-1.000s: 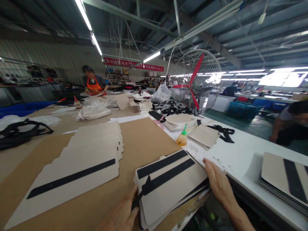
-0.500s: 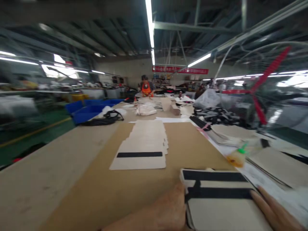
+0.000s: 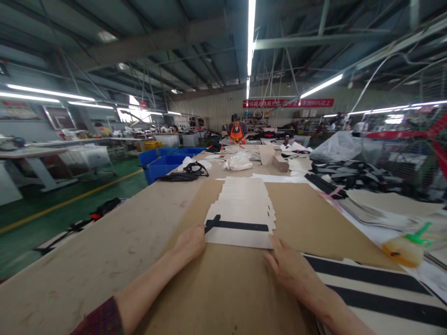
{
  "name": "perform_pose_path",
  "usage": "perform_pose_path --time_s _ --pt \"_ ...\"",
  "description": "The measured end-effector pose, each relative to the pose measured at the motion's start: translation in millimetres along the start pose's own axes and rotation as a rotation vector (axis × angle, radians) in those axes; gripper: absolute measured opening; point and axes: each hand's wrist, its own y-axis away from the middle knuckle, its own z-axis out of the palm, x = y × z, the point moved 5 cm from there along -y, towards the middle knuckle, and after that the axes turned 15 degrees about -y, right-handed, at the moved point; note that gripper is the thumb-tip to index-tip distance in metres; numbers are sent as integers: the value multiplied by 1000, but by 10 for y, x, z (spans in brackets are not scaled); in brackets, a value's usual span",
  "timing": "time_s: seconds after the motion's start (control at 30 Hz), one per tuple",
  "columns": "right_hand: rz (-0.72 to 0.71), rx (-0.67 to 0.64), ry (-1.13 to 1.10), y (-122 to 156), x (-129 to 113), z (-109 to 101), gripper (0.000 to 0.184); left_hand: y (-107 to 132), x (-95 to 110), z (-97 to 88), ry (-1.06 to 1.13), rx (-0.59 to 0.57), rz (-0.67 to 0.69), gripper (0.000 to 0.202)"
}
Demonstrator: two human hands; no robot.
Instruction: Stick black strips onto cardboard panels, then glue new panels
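A row of overlapping off-white sheets (image 3: 242, 197) lies in front of me on brown board, fanned away from me. Across the nearest sheet runs a black strip (image 3: 240, 226). At that sheet's left edge my left hand (image 3: 190, 244) is closed, and a short black flat piece (image 3: 213, 224) sticks out of it, slanting over the strip's left end. My right hand (image 3: 289, 265) touches the right near corner with its fingertips, thumb held apart. Beneath and beside my right forearm is a stack of off-white panels with black bands (image 3: 380, 298).
At right stand a bottle with a green nozzle (image 3: 407, 249), more stacked sheets (image 3: 387, 204) and a heap of black strips (image 3: 352, 174). Blue bins (image 3: 160, 165) are beyond the table's left side. A co-worker in an orange apron (image 3: 236, 132) is at the far end.
Both my hands have moved left and forward from the banded stack to the nearest fanned sheet. The black piece went along in my left hand. My view has turned rightward-to-left.
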Motion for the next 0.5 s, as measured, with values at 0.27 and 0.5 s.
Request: perform_pose_path --time_s 0.27,0.5 --pt "61 -98 275 -247 40 361 51 107 23 227 80 5 14 31" --pt "14 -111 314 273 81 521 63 600 -151 370 113 -43 78 54"
